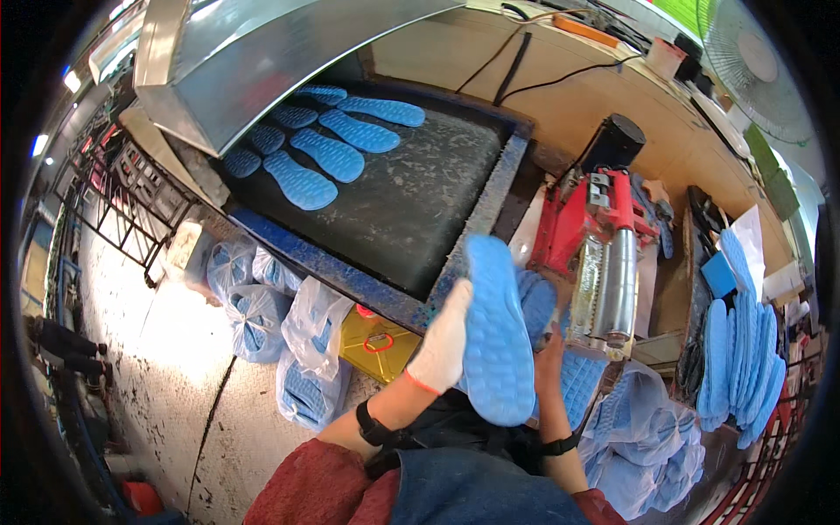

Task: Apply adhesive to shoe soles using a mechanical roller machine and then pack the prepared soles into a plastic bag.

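My left hand [444, 343], in a white glove, grips the edge of a blue textured shoe sole [497, 337], held up in front of me. My bare right hand [549, 360] is just beyond that sole, below the roller machine [599, 262] with its red frame and shiny metal cylinder. Its fingers are mostly hidden, so whether it holds anything does not show. More blue soles [535, 299] lie at the machine's near left side, close to that hand. A textured blue sheet or sole [577, 385] sits to the right of my right wrist.
Several blue soles [328, 156] lie on a dark conveyor belt [402, 201], some partly under a metal hood [262, 79]. Stacked soles [739, 359] stand at right. Bagged soles [643, 433] sit near my right arm; others [258, 319] lie left on the floor, beside a yellow container [372, 346].
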### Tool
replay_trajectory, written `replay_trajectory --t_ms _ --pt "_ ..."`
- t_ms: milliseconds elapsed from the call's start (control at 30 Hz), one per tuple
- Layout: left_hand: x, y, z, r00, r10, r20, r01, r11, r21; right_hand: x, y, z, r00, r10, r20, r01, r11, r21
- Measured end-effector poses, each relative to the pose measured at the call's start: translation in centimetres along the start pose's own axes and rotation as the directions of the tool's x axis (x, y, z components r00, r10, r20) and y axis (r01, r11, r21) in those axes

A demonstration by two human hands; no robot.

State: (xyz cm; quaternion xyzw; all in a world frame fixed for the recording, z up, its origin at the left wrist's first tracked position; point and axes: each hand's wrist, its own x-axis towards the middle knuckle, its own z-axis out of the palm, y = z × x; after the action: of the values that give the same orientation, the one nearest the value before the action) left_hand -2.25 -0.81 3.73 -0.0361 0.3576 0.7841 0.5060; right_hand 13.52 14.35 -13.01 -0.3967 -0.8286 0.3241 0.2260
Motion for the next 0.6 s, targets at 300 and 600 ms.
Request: replay_trajectory --t_ms 300,600 --pt "10.5 10.6 -7.0 0.776 0.57 -0.27 -0.519 0.821 0.239 0.5 3.9 -1.0 0.965 0.257 0.058 -0.241 0.774 0.586" --pt "6.0 8.0 -4.1 0.412 0.911 -0.031 -0.323 0.178 0.93 -0.8 1.2 -14.0 0.939 0.241 -0.246 -0.032 0.774 0.633"
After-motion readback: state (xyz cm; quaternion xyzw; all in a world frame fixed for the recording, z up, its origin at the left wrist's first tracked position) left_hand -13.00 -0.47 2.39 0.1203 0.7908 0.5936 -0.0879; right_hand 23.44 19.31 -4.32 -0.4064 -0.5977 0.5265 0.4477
